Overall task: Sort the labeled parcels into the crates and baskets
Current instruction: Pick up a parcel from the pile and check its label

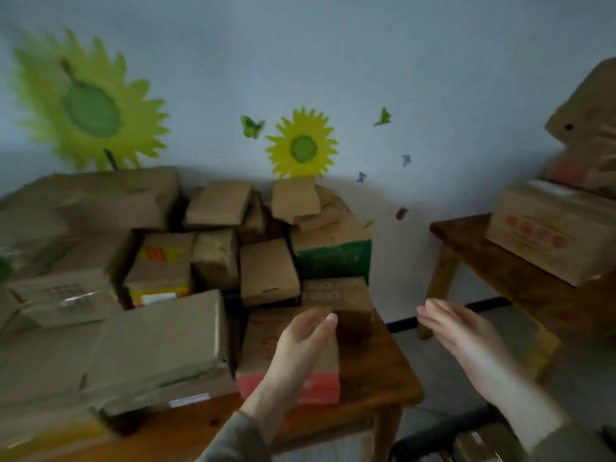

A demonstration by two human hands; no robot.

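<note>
Two wooden worktops [376, 361] [473, 251], two hands [306, 341] [456, 328], two sunflower wall stickers [90, 105] [302, 146], about five little butterfly stickers [252, 126], plus a dozen-plus cardboard parcels [266, 271], too blurry to count exactly.

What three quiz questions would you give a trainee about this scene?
1. True or false: the right hand holds a parcel.
2. Below the small sunflower, the big box has a band coloured: A green, B blue, C black.
3. How many sunflowers are on the wall?

Key: 1 false, the hand is open and empty; 2 A; 3 two.
</note>
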